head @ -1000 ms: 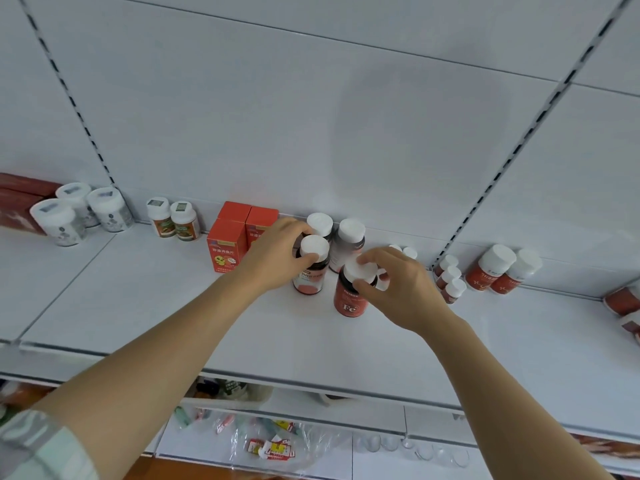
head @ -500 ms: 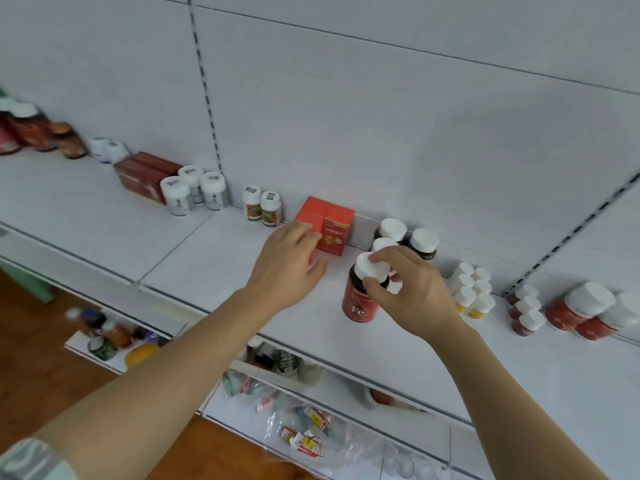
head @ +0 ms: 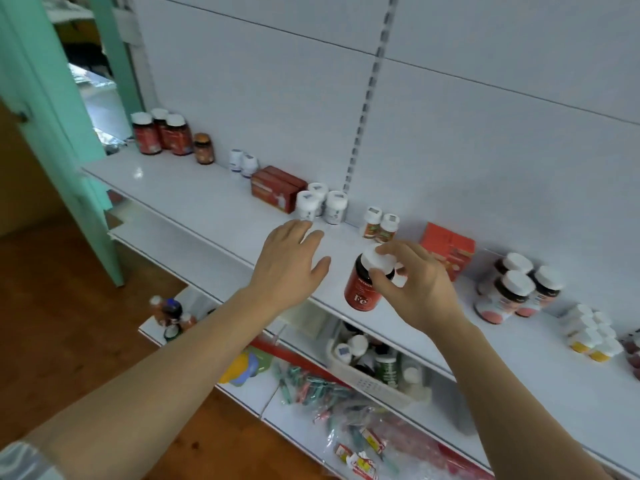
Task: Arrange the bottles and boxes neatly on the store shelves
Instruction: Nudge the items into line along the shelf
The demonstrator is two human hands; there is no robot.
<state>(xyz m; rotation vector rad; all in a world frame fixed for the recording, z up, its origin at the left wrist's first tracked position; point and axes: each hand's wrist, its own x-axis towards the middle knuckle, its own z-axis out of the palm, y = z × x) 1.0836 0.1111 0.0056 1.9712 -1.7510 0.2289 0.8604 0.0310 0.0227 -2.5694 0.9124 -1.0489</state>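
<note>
My right hand [head: 415, 282] grips the white cap of a dark bottle with a red "Fe" label [head: 362, 289], held tilted just over the white shelf [head: 207, 202]. My left hand [head: 291, 265] hovers open above the shelf to the left of it, fingers spread, holding nothing. Along the back stand three white jars [head: 320, 204], two small orange-labelled bottles [head: 380, 226], orange-red boxes [head: 448, 247] and three dark white-capped bottles [head: 516, 289].
Further left are dark red boxes [head: 277, 188], two small white bottles [head: 244, 162] and several red-labelled bottles [head: 162, 133]. Small yellow-based bottles [head: 592, 334] sit at the right. A lower shelf holds a white basket [head: 374, 379] and plastic bags. A green post [head: 52, 116] stands left.
The view has swung left. My right hand has carried the Fe bottle leftwards, away from the dark bottles. My left hand has left the orange-red boxes and moved left, open.
</note>
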